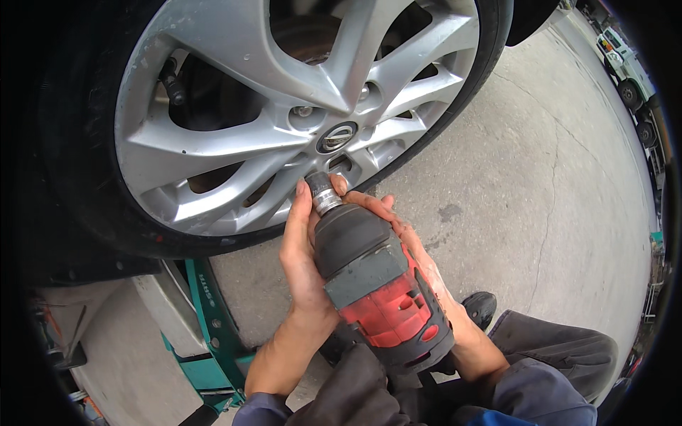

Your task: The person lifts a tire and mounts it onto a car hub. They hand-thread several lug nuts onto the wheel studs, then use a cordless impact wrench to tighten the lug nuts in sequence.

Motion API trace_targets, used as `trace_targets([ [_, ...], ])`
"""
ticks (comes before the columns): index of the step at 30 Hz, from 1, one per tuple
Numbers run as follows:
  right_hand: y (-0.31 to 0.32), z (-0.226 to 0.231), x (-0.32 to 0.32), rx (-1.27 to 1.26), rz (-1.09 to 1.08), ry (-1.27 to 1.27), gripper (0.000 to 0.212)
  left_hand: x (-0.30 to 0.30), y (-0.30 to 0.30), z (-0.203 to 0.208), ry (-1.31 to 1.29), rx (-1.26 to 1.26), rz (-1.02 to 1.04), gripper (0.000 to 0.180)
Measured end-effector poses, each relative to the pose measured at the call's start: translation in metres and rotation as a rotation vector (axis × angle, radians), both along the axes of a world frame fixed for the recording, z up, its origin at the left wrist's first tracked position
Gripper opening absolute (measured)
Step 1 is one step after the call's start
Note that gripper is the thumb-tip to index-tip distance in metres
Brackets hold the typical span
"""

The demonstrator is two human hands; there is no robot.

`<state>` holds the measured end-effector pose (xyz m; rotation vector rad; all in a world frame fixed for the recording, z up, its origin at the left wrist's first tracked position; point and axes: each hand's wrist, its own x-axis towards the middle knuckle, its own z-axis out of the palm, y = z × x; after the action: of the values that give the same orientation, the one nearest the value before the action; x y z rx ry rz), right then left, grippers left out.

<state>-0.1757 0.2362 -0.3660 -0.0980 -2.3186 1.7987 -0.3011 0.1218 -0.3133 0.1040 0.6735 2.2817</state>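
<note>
A red and black impact wrench point(387, 298) lies between my two hands, its nose pointing up at the wheel. My left hand point(302, 266) presses along its left side, the fingertips beside the dark socket point(320, 184). Along the other side runs my right hand point(426, 273), with fingers curled over the front housing and reaching to the socket. The socket's end is at the lower spokes of the silver alloy wheel point(227, 153), just below the centre cap point(337, 137); whether it sits on a nut cannot be seen. Two lug nuts point(303, 111) show in recesses above the cap.
A black tire point(490, 64) surrounds the wheel. Below it at left stands a green floor jack point(213, 312). My bent knees and a dark shoe point(480, 309) are at the lower right. Cracked concrete point(540, 177) spreads right, toward a parked white truck point(625, 71).
</note>
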Motion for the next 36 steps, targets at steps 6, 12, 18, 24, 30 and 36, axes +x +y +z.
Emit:
trace_targets([
  [6, -0.016, 0.01, -0.016, 0.167, -0.328, 0.29, 0.053, -0.013, 0.012, 0.023, -0.036, 0.031, 0.025, 0.041],
  [12, -0.004, 0.013, -0.032, 0.087, -0.26, 0.429, 0.052, -0.025, 0.017, 0.019, -0.037, 0.048, -0.047, 0.046],
  [18, 0.002, -0.001, -0.044, -0.291, -0.207, 0.027, 0.058, -0.035, 0.027, 0.013, -0.013, 0.051, -0.034, 0.052],
  [24, 0.009, -0.049, -0.052, -0.328, -0.174, -0.031, 0.054, -0.037, 0.033, 0.001, 0.019, 0.182, -0.079, 0.055],
  [30, 0.015, -0.034, -0.068, -0.619, -0.075, -0.011, 0.044, -0.045, 0.027, 0.008, 0.031, -0.01, -0.002, 0.065],
  [36, -0.003, -0.015, -0.086, -0.034, -0.285, 0.283, 0.031, -0.036, 0.028, 0.025, 0.109, -0.319, 0.097, 0.063],
])
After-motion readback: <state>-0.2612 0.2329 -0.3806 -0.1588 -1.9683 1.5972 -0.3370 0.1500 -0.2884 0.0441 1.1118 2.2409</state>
